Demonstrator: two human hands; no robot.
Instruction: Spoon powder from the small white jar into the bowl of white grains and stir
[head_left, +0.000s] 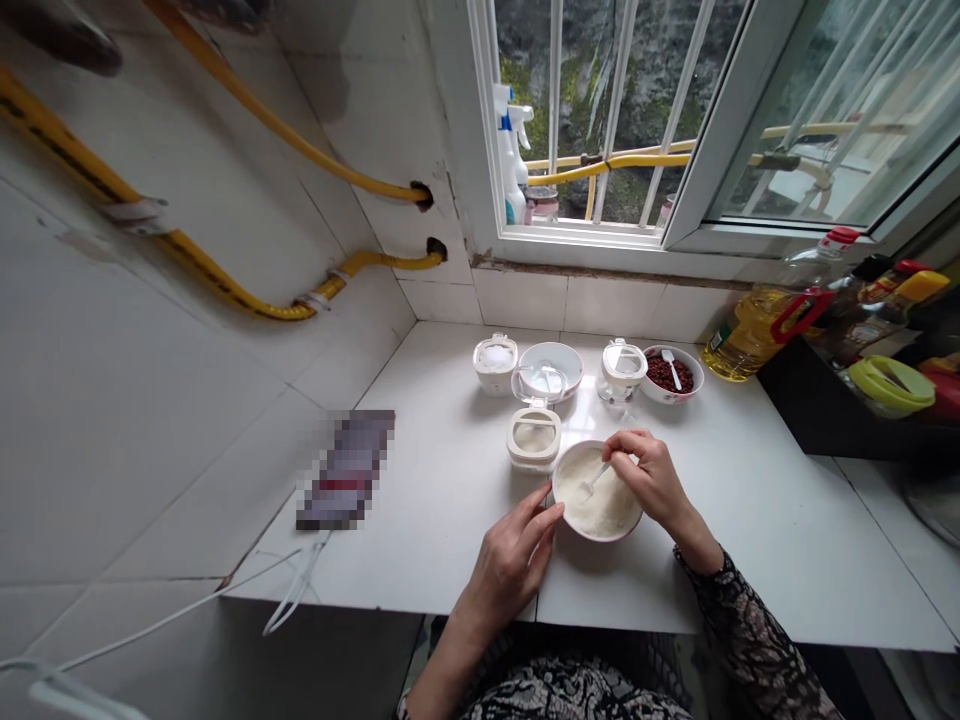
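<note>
Fingers (541, 517) of the left hand (510, 555) stand slightly apart, their tips against the near left side of the bowl (600, 539), which sits on the surface (457, 500) close to its front edge. That light touch seems enough to steady it; squeezing harder would likely only tip or slide it. The right hand (654, 482) comes in over the right rim, its fingers pinched together on the handle of the white spoon (588, 490), whose head dips into the pale grains (615, 508). The contents look fine and loose, so slow, shallow strokes should serve best, with the wrist kept clear of the rim and each scoop levelled before it lifts. The bowl seems well filled, and quick stirring could spill it. Just beyond, on the left, the lidded jar (533, 440) stands close beside the bowl; a wide elbow or a hasty push could knock it. Farther back, the jar of white stuff (495, 362), the white bowl (552, 350), the clear jar (622, 370) and the bean bowl (670, 399) stand well out of the spoon's way.
</note>
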